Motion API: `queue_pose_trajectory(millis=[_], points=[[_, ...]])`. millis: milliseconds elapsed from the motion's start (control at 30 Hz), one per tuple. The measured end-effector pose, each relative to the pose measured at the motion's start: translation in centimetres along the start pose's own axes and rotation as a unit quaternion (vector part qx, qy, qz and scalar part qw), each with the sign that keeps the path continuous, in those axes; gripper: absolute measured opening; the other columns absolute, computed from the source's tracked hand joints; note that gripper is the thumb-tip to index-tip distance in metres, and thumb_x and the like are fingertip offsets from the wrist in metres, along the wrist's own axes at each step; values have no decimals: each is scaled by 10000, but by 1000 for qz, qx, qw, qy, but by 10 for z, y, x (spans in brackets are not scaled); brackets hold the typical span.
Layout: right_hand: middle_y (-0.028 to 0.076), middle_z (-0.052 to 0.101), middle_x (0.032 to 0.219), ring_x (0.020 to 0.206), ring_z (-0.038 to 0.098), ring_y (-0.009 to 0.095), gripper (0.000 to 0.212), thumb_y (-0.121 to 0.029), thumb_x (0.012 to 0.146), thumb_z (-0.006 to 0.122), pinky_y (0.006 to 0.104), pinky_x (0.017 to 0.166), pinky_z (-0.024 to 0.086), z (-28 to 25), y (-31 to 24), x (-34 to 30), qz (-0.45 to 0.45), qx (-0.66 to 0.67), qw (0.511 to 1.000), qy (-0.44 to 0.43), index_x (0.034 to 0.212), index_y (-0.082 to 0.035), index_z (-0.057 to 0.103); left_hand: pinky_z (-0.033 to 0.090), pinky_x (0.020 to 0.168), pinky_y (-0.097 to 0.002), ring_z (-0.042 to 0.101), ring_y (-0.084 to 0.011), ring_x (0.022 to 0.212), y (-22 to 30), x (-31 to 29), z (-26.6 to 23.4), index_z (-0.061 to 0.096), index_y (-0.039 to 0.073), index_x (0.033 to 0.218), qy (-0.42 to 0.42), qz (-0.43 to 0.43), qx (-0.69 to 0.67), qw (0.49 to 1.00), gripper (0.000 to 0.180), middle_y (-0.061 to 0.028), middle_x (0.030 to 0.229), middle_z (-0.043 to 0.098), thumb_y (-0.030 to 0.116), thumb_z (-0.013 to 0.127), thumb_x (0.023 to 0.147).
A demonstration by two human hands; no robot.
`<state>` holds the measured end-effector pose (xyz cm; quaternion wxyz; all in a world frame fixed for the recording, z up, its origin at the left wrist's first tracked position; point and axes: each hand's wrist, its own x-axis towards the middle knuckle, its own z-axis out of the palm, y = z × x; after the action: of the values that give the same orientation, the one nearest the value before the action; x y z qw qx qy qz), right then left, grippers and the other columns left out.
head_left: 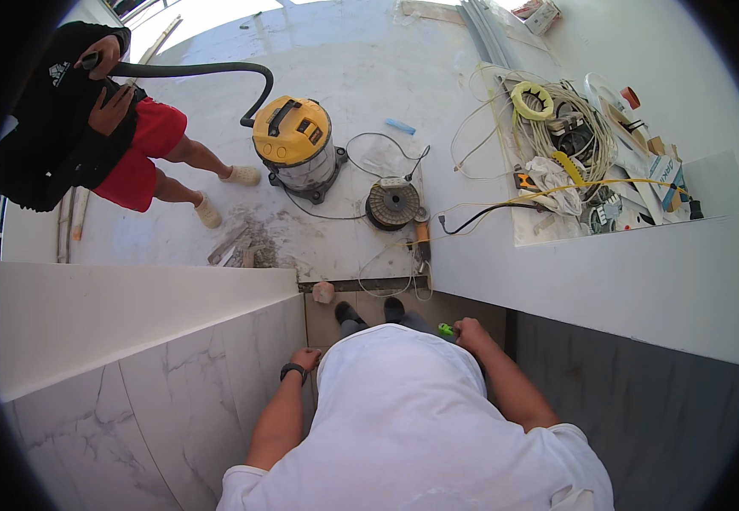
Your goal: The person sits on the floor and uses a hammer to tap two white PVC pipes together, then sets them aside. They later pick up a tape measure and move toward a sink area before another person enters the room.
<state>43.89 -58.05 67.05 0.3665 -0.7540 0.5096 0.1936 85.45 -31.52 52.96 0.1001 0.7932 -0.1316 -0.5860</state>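
Note:
My right hand (471, 335) is closed around a small bright green object (446, 330), whose end sticks out to the left of my fingers. Its kind is too small to make out. My left hand (307, 358), with a dark band on the wrist, hangs low beside the marble-patterned wall panel (190, 400). Its fingers look curled, and whatever they may hold is hidden. My dark shoes (394, 308) stand on tan floor tiles just short of a dark threshold strip (361, 286). A reddish lump like a piece of brick (323, 292) lies by the strip on the left.
Beyond the threshold stand a yellow-topped shop vacuum (293, 132) and a cable reel (392, 204), with an orange power tool (422, 241) beside it. A person in red shorts (152, 153) holds the vacuum hose (199, 70). Coiled cables (586, 128) and tools crowd the right-hand surface.

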Motion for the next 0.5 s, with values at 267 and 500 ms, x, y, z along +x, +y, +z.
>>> queue_pose_trajectory(millis=[267, 500], points=[[182, 691, 908, 874, 670, 354, 215, -115, 661, 693, 427, 779, 545, -18, -1, 10, 31, -27, 994, -105, 867, -60, 713, 471, 539, -274, 585, -130, 620, 23, 13, -5, 657, -9, 937, -10, 5, -101, 995, 271, -31, 765, 632, 253, 671, 873], [132, 715, 911, 865, 693, 288, 227, -185, 679, 727, 390, 791, 552, -23, 26, 3, 58, 55, 996, -31, 885, -88, 725, 548, 686, -281, 632, -143, 667, 155, -80, -30, 647, 6, 1011, 26, 194, -295, 935, 270, -50, 771, 645, 240, 690, 883]])
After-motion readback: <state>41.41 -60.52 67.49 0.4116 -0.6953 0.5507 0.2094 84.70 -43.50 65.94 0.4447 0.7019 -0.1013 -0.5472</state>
